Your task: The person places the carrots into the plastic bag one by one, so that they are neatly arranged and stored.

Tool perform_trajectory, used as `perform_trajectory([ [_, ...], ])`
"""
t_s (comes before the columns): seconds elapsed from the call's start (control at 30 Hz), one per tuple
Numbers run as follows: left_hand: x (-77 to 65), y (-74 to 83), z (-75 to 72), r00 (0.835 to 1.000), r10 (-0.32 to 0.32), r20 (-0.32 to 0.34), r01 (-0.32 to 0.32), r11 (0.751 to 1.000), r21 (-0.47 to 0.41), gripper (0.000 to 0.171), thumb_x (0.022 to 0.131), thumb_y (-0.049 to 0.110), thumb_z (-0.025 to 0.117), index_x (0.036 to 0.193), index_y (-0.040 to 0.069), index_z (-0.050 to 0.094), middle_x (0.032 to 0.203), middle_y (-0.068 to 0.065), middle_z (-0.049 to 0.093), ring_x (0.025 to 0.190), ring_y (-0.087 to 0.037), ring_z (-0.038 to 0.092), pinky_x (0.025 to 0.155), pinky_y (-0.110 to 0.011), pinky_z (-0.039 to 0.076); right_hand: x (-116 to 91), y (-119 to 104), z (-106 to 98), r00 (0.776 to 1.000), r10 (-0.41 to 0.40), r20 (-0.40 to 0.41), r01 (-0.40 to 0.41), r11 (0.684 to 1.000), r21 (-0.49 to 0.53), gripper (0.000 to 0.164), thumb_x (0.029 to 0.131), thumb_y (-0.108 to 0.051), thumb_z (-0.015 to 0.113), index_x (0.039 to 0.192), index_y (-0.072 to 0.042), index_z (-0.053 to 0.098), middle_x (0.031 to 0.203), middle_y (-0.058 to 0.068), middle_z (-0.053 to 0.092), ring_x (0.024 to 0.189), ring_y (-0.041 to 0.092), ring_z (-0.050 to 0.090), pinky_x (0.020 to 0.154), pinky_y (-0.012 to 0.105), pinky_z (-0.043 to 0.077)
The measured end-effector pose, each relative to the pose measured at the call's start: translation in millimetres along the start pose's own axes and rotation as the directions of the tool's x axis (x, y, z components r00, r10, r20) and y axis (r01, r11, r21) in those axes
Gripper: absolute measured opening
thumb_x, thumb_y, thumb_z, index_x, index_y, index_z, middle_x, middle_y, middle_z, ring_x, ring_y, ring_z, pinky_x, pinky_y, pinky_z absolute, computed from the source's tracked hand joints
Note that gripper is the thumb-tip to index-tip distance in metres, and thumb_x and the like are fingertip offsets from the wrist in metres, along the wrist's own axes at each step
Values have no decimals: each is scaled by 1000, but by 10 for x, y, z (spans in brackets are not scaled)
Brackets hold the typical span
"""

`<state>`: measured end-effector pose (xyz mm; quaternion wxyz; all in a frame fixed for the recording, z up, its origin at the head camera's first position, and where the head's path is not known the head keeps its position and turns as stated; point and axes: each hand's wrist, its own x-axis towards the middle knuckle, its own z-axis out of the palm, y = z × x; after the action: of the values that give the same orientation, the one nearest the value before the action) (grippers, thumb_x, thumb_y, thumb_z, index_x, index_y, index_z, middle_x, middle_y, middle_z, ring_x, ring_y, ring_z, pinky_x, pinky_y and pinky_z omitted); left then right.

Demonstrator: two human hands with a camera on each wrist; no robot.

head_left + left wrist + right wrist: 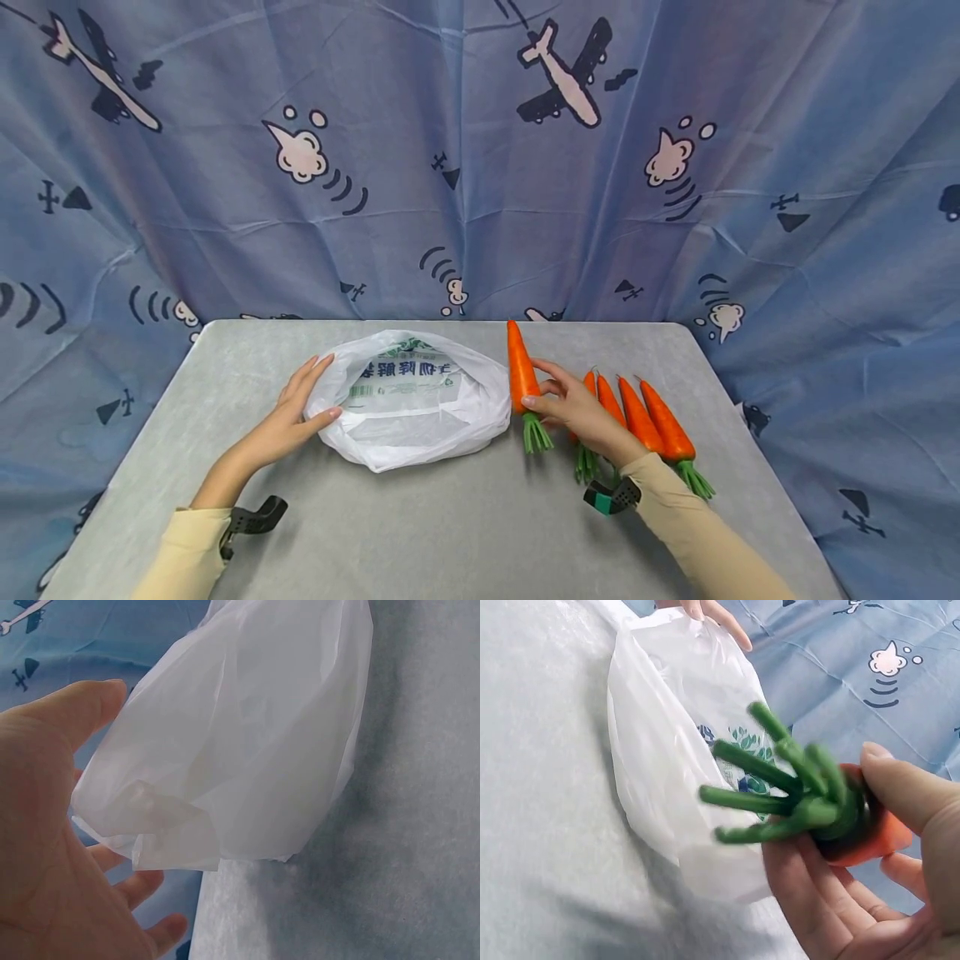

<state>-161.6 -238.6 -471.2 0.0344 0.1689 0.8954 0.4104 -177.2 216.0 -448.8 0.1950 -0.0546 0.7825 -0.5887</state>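
A white plastic bag (420, 443) stands on the table with its mouth spread wide, green and dark print showing on the inside of its far wall. At its left side, my left hand (291, 410) rests with thumb and fingers spread and fairly straight; the left wrist view has the bag's wall (225, 750) beside the palm. My right hand (577, 412) holds a carrot (521, 367) near its leafy end, thumb and fingers pinching it. That carrot is upright at the bag's right rim, tip up. Its green stalks (810, 799) point toward the right wrist camera.
Several more carrots (666, 421) lie side by side on the right of the grey table (420, 533), partly under my right hand and forearm. Behind the table's far edge hangs a blue curtain (465, 167) printed with planes.
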Motion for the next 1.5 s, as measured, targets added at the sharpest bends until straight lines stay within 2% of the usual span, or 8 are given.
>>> perform_trajectory([
  [0.17, -7, -3, 5, 1000, 3, -3, -3, 1000, 1, 82, 96, 26, 64, 160, 26, 13, 163, -27, 2, 147, -57, 4, 104, -83, 11, 45, -11, 60, 999, -22, 27, 22, 1000, 3, 78, 88, -26, 75, 154, -25, 34, 108, 9, 60, 88, 16, 65, 75, 36, 59],
  [0.47, -10, -6, 4, 1000, 1, -5, -1, 1000, 3, 82, 96, 27, 64, 160, 27, 13, 164, -25, 2, 148, -56, 4, 104, -83, 11, 88, -59, 144, 999, -32, 13, 33, 999, -11, 77, 87, -27, 76, 153, -25, 36, 109, 14, 59, 83, 16, 64, 76, 35, 60],
  [0.83, -5, -16, 12, 1000, 0, -7, 0, 1000, 0, 82, 95, 26, 64, 160, 27, 13, 164, -26, 3, 148, -55, 4, 105, -83, 11, 141, -103, 263, 1000, -15, 9, 15, 1000, -1, 77, 84, -30, 80, 150, -33, 40, 110, 14, 58, 86, 18, 64, 76, 35, 60],
  [1.27, -6, -31, 4, 1000, 1, -9, -1, 1000, 5, 83, 96, 27, 64, 160, 28, 13, 164, -25, 3, 148, -55, 5, 105, -82, 12, 263, -244, 479, 999, -45, 26, 46, 998, -32, 73, 86, -26, 78, 149, -27, 42, 107, 14, 59, 80, 16, 62, 70, 28, 56],
  [1.5, -6, -29, 0, 1000, -3, -5, 3, 1000, 15, 82, 96, 28, 64, 160, 26, 13, 164, -26, 4, 148, -54, 6, 106, -82, 13, 319, -307, 638, 998, -49, 48, 51, 998, -32, 73, 85, -24, 78, 149, -25, 42, 102, 13, 60, 77, 17, 63, 69, 29, 57],
])
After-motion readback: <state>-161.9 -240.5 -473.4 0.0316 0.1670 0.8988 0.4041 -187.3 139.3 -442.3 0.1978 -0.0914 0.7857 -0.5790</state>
